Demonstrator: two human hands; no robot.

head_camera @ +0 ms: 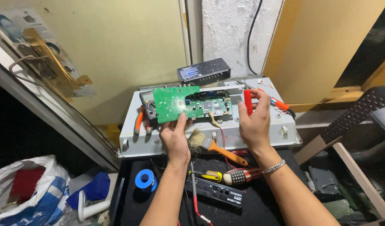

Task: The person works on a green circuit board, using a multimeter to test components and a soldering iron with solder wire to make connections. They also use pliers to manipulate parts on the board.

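My left hand [174, 137] pinches the lower edge of a green circuit board [175, 102] and holds it up above a grey metal casing [259, 133]. A second board [209, 104] with chips lies just behind it. My right hand [254, 121] grips a small red cylindrical part [247, 101] upright, with red wires trailing from it. A wire [223, 140] hangs down between my two hands. A brush [209, 145] with an orange handle lies on the casing below my hands.
A black box [203, 70] stands at the wall behind the casing. Orange-handled pliers [138, 121] and a multimeter [148, 105] sit at the left. On the black surface lie a blue tape roll [145, 180], a screwdriver [242, 176] and a black device [217, 191]. A plastic bag [29, 192] is lower left.
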